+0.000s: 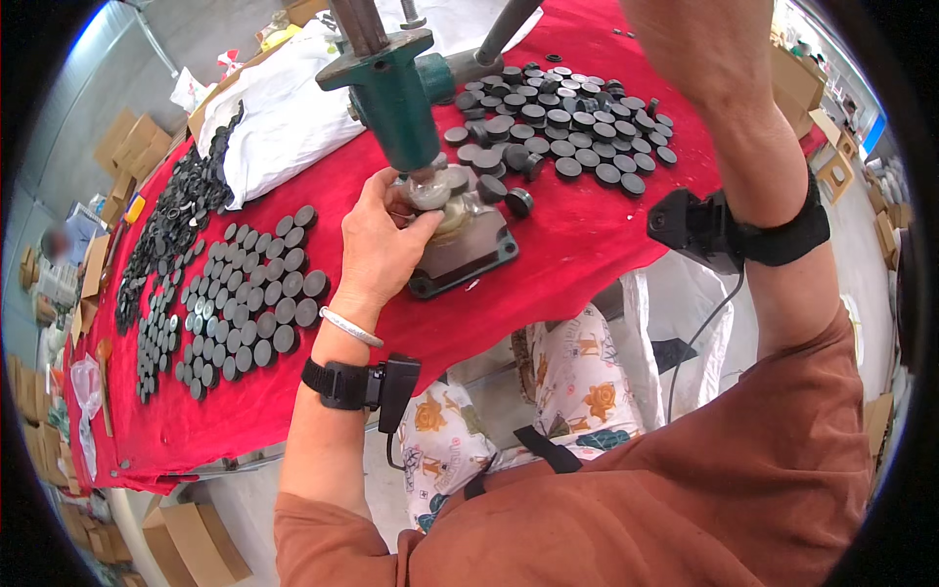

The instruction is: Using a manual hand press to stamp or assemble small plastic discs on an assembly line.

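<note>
as left hand point(380, 242) curls, green press point(395, 106) above

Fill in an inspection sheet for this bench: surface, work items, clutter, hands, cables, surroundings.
Surface: red cloth, wrinkled.
Work items: green press above a dark base plate; dark discs laid out at left, more heaped at right.
Clutter: small black pieces piled at far left; white sheet behind; clear plastic bag at left edge.
Hands: left hand at the translucent part under the press, grip unclear; right hand out of view, its arm reaching past the top edge.
Cables: black cable hanging from the right wrist device.
Surroundings: cardboard boxes on the floor.
</note>
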`<state>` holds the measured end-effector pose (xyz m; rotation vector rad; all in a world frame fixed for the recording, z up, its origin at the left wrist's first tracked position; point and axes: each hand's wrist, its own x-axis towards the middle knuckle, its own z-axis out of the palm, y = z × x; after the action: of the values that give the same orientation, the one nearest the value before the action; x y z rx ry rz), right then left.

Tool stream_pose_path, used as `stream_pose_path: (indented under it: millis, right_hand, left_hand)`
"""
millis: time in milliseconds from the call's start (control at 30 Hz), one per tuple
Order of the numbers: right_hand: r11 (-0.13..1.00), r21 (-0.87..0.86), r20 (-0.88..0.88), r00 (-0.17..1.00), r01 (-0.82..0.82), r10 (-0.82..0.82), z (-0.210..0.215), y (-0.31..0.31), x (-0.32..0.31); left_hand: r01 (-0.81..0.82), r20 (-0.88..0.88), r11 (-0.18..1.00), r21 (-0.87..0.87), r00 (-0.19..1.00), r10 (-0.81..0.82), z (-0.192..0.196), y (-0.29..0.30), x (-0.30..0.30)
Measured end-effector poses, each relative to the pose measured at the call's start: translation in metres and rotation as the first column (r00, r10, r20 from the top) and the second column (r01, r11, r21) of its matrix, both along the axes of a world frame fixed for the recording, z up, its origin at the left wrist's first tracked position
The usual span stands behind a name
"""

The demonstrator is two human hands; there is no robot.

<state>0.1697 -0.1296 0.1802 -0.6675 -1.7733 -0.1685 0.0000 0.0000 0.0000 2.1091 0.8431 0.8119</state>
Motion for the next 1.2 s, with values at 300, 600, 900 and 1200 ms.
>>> stream_pose_path:
  millis: [300,600,900,1200]
  right_hand:
    - [0.927,0.191,0.038,0.942,0.322,-0.335,-0.051,-0.026,0.001]
    - [0.954,0.163,-0.087,0.966,0.253,-0.242,-0.154,-0.057,-0.013]
    - [0.853,0.294,0.031,0.888,0.431,-0.459,-0.072,-0.045,-0.004]
    - [0.807,0.076,-0.02,0.81,0.586,-0.586,0.022,0.01,-0.005]
  left_hand:
    - [0.027,0.192,0.999,-0.031,0.981,-0.02,-0.018,0.002,0.003]
    - [-0.092,0.221,0.992,0.092,0.973,0.069,-0.02,0.005,-0.034]
    - [-0.141,-0.417,0.755,0.64,0.762,0.495,-0.009,-0.012,-0.108]
    - [-0.12,-0.512,0.833,0.54,0.738,0.439,-0.005,0.005,-0.104]
